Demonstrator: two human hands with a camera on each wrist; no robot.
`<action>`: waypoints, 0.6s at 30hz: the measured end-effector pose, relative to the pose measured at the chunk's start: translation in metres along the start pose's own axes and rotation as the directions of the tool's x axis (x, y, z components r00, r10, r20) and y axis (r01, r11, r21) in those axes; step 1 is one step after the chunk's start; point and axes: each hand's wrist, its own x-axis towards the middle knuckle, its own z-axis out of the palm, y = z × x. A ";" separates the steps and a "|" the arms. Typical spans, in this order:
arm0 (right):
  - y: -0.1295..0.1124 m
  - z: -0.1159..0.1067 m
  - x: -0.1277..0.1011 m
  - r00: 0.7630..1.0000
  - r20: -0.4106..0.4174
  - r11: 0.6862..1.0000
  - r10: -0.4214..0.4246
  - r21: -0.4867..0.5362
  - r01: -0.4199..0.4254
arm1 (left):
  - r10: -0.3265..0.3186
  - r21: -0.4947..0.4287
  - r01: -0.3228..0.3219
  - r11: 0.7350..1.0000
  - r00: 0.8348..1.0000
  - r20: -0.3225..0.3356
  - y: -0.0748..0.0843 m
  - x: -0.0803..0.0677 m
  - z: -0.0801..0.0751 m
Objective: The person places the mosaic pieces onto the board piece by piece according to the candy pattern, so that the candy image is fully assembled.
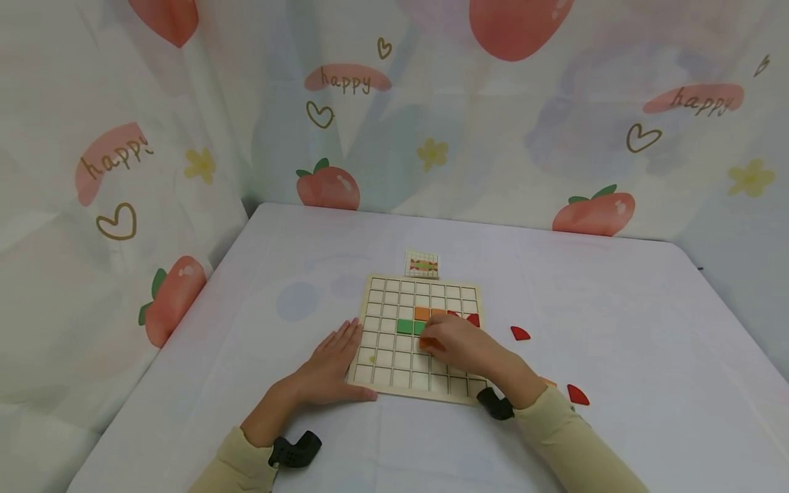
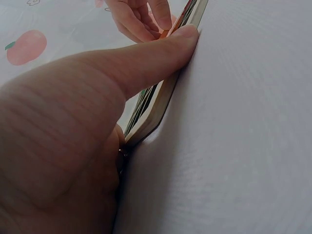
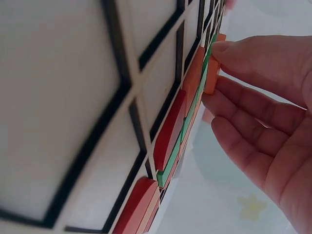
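A wooden grid board (image 1: 383, 376) lies on the table with colored pieces set in its squares. My left hand (image 1: 327, 366) rests against its left side, fingers straight and the thumb along the front edge. Over the middle of the board, my right hand (image 1: 462, 342) pinches an orange tile (image 3: 211, 75) between thumb and fingertips. Close by on the grid sit a green tile (image 1: 404, 326), another green one, and orange tiles (image 1: 422, 313) behind them. Red rounded pieces (image 1: 472, 320) stand at the right side of the grid, partly hidden by the right hand.
A small pattern card (image 1: 422, 265) with a colored design lies just behind the board. Loose red quarter-round pieces (image 1: 520, 333) are on the white tablecloth to the right. Beside the right forearm, an orange piece (image 1: 547, 382) shows partly. Printed cloth hangs around the table.
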 end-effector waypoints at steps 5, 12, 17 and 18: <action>-0.001 0.001 0.001 1.000 0.013 1.000 -0.006 -0.027 0.006 | -0.002 0.000 0.002 1.000 1.000 0.001 0.000 0.000 0.000; -0.004 0.002 0.002 1.000 0.027 0.998 -0.008 -0.065 0.010 | -0.007 0.007 0.007 1.000 1.000 0.006 0.000 0.001 0.000; -0.005 0.003 0.003 1.000 0.026 0.998 -0.010 -0.069 0.012 | -0.005 0.007 0.005 1.000 1.000 0.005 0.000 0.001 0.000; -0.005 0.003 0.003 1.000 0.027 0.997 -0.011 -0.075 0.013 | -0.004 0.007 0.004 1.000 1.000 0.005 0.000 0.001 0.000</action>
